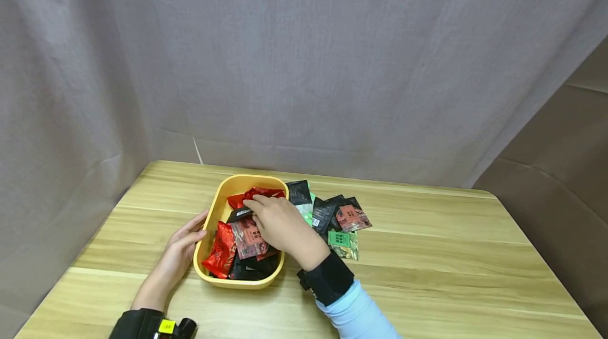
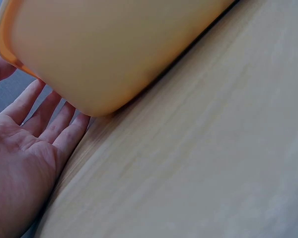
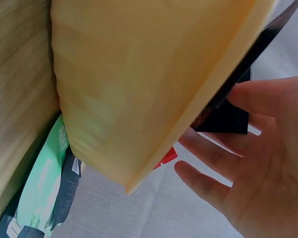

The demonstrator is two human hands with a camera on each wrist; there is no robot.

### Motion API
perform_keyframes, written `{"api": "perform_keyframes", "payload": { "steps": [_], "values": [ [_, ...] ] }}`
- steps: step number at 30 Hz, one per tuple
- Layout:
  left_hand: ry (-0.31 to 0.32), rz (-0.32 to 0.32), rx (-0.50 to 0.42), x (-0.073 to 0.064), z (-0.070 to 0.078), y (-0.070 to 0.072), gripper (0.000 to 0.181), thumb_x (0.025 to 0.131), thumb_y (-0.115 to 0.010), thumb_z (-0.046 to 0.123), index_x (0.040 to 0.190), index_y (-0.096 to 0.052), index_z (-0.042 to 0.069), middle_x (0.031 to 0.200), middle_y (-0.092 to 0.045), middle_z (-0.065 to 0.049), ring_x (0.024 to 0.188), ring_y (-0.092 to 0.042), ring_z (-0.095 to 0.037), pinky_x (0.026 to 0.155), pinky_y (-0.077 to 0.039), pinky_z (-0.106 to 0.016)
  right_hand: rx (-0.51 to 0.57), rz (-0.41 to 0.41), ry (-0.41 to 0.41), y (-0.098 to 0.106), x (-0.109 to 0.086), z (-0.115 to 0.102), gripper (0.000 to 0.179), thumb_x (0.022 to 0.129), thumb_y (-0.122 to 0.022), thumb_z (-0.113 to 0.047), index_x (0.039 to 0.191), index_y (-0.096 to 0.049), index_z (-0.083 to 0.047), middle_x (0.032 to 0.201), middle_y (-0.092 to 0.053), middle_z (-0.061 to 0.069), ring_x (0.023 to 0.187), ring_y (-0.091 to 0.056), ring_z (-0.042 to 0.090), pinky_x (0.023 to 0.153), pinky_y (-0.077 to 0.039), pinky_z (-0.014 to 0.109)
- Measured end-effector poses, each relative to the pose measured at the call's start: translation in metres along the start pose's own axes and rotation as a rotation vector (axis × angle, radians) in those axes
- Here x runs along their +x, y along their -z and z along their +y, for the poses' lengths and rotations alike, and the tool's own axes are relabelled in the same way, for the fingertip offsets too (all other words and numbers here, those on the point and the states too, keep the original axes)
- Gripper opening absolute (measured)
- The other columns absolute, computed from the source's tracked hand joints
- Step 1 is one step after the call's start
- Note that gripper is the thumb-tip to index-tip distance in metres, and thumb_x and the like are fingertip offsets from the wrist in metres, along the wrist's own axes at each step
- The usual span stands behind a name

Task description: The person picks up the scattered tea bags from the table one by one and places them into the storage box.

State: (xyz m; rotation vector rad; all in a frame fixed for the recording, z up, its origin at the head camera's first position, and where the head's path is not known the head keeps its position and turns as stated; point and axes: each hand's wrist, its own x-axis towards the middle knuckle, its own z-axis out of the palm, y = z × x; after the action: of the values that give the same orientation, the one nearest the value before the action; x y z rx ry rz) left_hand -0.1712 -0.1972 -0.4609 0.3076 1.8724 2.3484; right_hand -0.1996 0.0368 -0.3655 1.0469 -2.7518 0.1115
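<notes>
A yellow plastic tub (image 1: 237, 285) stands on the table, filled with red foil packets (image 1: 221, 250) and black sachets, one with a pink label (image 1: 250, 237). My left hand (image 1: 182, 246) rests against the tub's left side, its fingers extended along the outer wall and the thumb near the rim. In the left wrist view, the fingers of that hand (image 2: 49, 111) touch the tub's wall (image 2: 99, 54). Reaching over the right rim, my right hand (image 1: 280, 223) pinches a black sachet (image 1: 239, 214) inside the tub. From the right wrist, this black sachet (image 3: 228, 118) shows between thumb and fingers.
Right of the tub lies a loose pile of sachets: black ones (image 1: 323, 212), one with a red label (image 1: 352, 217) and one with a green label (image 1: 344, 244). A grey cloth (image 1: 304, 64) hangs behind the wooden table (image 1: 442, 265).
</notes>
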Motion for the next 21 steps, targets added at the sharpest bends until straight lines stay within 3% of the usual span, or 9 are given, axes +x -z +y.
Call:
{"api": "perform_keyframes", "payload": {
  "steps": [10, 21],
  "values": [
    [0.004, 0.004, 0.003, 0.000, 0.000, -0.001, 0.056, 0.097, -0.037, 0.005, 0.146, -0.016, -0.010, 0.125, -0.048, 0.018, 0.113, -0.050, 0.007, 0.091, -0.045, -0.008, 0.073, 0.021, -0.033, 0.007, -0.010, 0.009, 0.042, 0.093, -0.051, -0.019, 0.135, -0.052, -0.013, 0.138, -0.056, 0.010, 0.121, -0.054, 0.024, 0.101, -0.049, 0.042],
    [0.036, 0.028, 0.061, 0.000, 0.002, -0.003, 0.057, 0.097, -0.039, 0.011, 0.148, -0.018, -0.004, 0.134, -0.040, 0.010, 0.115, -0.045, 0.009, 0.092, -0.043, -0.006, 0.259, 0.052, -0.329, 0.007, -0.042, 0.067, 0.044, 0.092, -0.057, -0.022, 0.134, -0.053, -0.014, 0.140, -0.052, 0.015, 0.127, -0.047, 0.031, 0.106, -0.041, 0.051]
  ]
}}
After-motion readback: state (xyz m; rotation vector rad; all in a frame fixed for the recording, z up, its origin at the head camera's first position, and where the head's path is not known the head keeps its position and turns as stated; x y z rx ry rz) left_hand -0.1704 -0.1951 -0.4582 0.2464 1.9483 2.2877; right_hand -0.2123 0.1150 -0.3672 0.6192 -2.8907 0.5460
